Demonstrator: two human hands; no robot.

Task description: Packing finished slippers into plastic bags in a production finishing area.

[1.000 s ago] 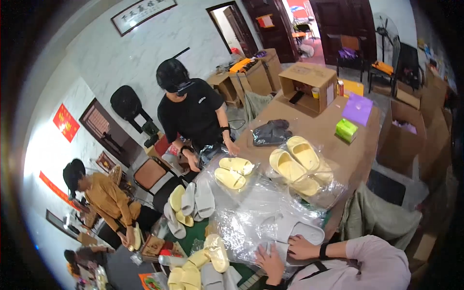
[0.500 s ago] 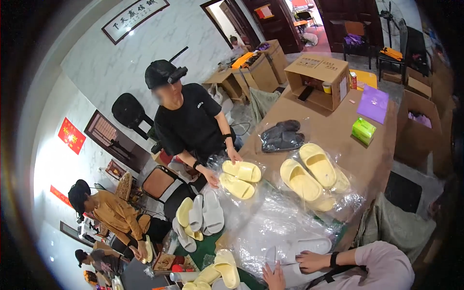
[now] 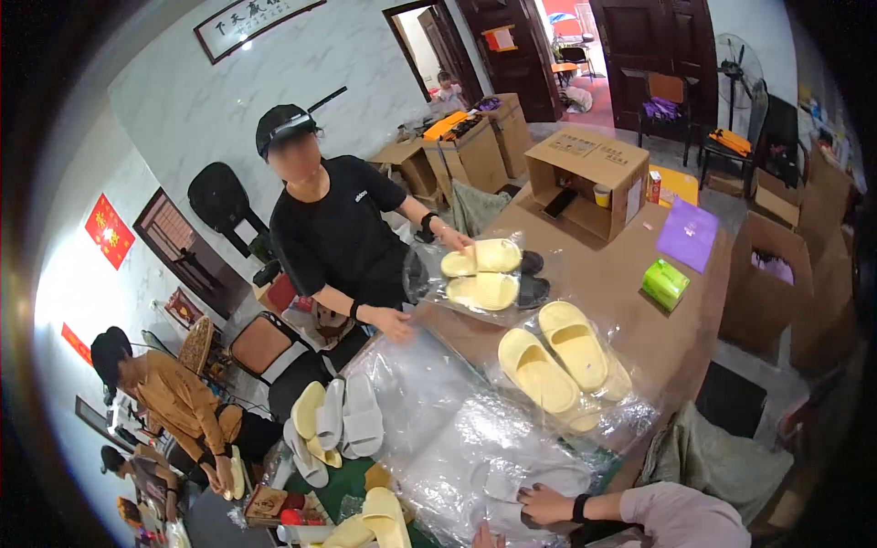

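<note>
A pair of pale grey slippers (image 3: 498, 482) lies at the lower middle of the table under clear plastic wrap (image 3: 429, 438). My right hand (image 3: 548, 505) rests on the slippers from the right, its fingers stretched out over them. Just left of it, at the lower picture edge, my left hand (image 3: 489, 537) shows only in part, fingers apart, beside the slippers. Farther up lies a bagged pair of large yellow slippers (image 3: 557, 365). Across the table a co-worker's hand (image 3: 454, 239) touches another bagged yellow pair (image 3: 484, 291), which lies partly over dark slippers (image 3: 534, 293).
Loose grey slippers (image 3: 364, 425) and yellow slippers (image 3: 387, 522) lie at the left. Toward the far right stand an open cardboard box (image 3: 594, 160), a green tissue pack (image 3: 665, 284) and a purple bag (image 3: 687, 236). A green-grey sack (image 3: 713, 466) slumps by the table's right edge.
The co-worker has moved the bagged yellow pair to the right, onto the dark slippers. My view has shifted; my hands stay by the grey slippers, the right one slightly farther left.
</note>
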